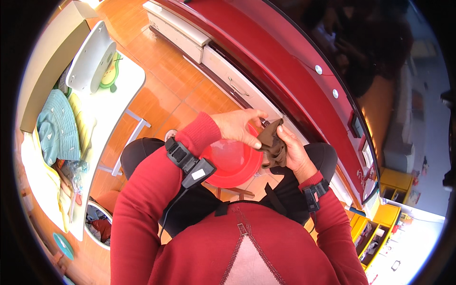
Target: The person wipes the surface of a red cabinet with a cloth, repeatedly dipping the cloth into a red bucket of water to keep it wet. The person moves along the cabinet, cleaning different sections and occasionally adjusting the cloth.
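Note:
In front of me stands a red plastic basin [228, 162] that looks to have water in it. At its right side, my right hand [297, 153] grips a crumpled brown cloth [274, 144] between the thumb and fingers. My left hand [237, 126] reaches over the far part of the basin; its thumb tip meets the left edge of the cloth, and its fingers are spread and bent above. Whether the left fingertips pinch the cloth cannot be told. Below the basin, parts of a wooden stand [238, 194] show.
A white table [128, 82] on the left bears a blue-green bucket hat [58, 124] and a white plastic seat [94, 60]. A white drawer cabinet [242, 80] with a red top runs beyond the basin. Yellow shelves [381, 231] stand at the lower right.

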`<act>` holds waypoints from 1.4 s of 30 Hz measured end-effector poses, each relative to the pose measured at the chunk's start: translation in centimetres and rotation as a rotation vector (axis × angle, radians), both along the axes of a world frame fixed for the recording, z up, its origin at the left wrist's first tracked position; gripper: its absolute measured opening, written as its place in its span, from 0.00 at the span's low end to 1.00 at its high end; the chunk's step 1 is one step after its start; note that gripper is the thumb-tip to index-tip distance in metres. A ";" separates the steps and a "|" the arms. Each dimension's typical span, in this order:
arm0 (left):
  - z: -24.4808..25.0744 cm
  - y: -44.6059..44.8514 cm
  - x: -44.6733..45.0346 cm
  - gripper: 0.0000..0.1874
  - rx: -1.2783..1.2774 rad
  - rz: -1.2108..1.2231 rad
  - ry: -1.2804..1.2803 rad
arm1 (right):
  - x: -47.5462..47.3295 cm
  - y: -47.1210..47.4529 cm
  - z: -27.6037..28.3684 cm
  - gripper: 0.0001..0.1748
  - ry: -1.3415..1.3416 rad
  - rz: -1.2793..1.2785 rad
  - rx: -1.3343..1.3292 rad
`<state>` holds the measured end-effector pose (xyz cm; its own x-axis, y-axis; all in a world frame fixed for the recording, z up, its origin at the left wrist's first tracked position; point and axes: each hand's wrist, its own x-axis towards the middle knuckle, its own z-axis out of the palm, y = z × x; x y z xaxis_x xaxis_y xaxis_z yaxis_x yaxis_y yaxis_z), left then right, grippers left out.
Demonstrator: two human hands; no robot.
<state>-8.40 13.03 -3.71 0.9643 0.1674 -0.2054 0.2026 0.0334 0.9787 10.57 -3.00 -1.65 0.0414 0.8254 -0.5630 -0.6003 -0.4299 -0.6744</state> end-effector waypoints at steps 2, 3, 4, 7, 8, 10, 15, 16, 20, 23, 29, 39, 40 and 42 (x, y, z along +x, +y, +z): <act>-0.3 -0.6 -0.7 0.53 0.010 -0.042 0.015 | -0.4 -0.2 -0.4 0.19 0.043 -0.010 0.021; -0.5 -0.7 -0.8 0.52 0.001 -0.011 -0.024 | -0.7 -0.2 -0.7 0.19 0.047 -0.024 0.019; -0.7 -1.0 -0.7 0.51 -0.012 0.001 -0.055 | -1.2 -0.3 -1.0 0.17 0.027 -0.029 -0.008; -1.4 -1.5 -1.0 0.39 -0.217 0.032 -0.140 | -2.7 -0.1 -1.6 0.16 -0.283 0.208 0.023; -1.6 -1.8 -1.0 0.35 -0.221 0.034 -0.192 | -3.0 0.0 -1.5 0.15 -0.340 0.251 0.082; -1.9 -2.0 -0.9 0.27 -0.212 0.092 -0.231 | -3.2 0.1 -0.8 0.15 -0.404 0.277 0.064; -2.7 -2.4 0.0 0.13 -0.235 0.226 -0.166 | -3.5 0.0 2.1 0.27 -0.259 0.275 0.053; -2.8 -2.7 0.2 0.12 -0.224 0.252 -0.168 | -3.8 0.0 2.3 0.30 -0.427 0.373 0.039; -2.8 -3.6 0.7 0.10 0.013 0.325 -0.167 | -5.3 0.3 0.9 0.33 -0.932 0.445 0.070; -2.3 -4.0 0.0 0.10 0.376 0.318 -0.084 | -5.3 0.6 -0.6 0.23 -1.127 0.513 0.050; -1.5 -4.8 -0.6 0.09 0.834 0.170 -0.095 | -4.4 -0.1 -1.4 0.15 -1.105 0.677 0.066; -3.1 -6.3 -0.4 0.09 1.093 0.009 -0.244 | -4.9 -2.1 -2.9 0.15 -0.912 0.668 -0.034; -3.1 -6.3 -0.4 0.09 1.105 -0.017 -0.218 | -5.0 -2.2 -3.1 0.15 -0.901 0.673 -0.042; -3.1 -6.3 -0.2 0.09 1.054 -0.063 -0.142 | -4.8 -2.2 -3.4 0.15 -0.849 0.686 -0.089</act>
